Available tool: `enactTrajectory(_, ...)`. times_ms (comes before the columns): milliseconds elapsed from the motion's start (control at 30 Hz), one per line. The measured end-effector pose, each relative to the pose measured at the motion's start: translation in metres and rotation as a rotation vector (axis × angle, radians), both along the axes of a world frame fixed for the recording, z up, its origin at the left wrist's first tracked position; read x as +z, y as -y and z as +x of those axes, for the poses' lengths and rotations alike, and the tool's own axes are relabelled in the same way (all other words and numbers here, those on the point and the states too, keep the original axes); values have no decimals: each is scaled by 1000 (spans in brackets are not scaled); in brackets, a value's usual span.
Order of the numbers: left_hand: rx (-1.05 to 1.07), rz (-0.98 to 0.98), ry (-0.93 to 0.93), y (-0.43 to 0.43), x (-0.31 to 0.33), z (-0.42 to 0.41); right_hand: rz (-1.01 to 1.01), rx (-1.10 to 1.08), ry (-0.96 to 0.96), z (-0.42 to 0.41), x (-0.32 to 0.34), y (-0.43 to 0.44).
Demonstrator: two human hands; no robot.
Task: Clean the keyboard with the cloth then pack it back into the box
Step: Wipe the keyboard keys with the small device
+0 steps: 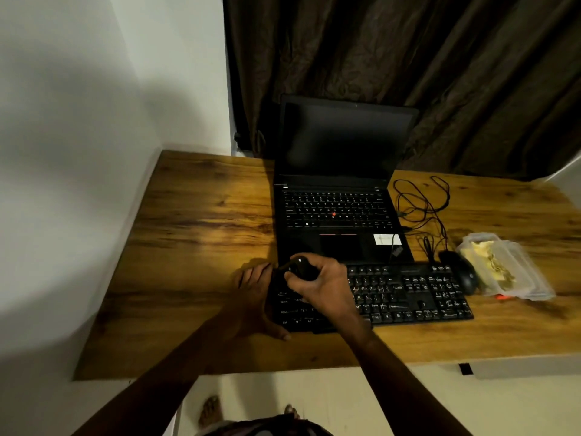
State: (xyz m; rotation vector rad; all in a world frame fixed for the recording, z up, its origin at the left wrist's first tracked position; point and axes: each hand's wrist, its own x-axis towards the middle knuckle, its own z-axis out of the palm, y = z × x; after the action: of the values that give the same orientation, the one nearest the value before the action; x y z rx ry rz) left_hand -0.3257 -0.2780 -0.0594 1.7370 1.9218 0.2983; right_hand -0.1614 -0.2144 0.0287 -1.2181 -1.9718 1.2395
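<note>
Lower centre, my right hand is gripping a dark object over the keyboard; my left hand is holding its left end.

This is a home desk corner used as a small office. A wood-grain laminate tabletop sits against white plastered walls at nine o'clock, and a dark brown pleated curtain hangs at twelve. An open black laptop stands behind a black full-size keyboard, with loose black cables and a black computer mouse around three to four o'clock, and bare feet on pale flooring at six point to a home.
</note>
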Motion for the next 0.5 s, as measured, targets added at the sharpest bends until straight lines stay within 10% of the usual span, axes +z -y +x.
enactTrajectory(500, 7, 20, 42, 0, -1, 0, -177, -198, -126, 0, -4, -6)
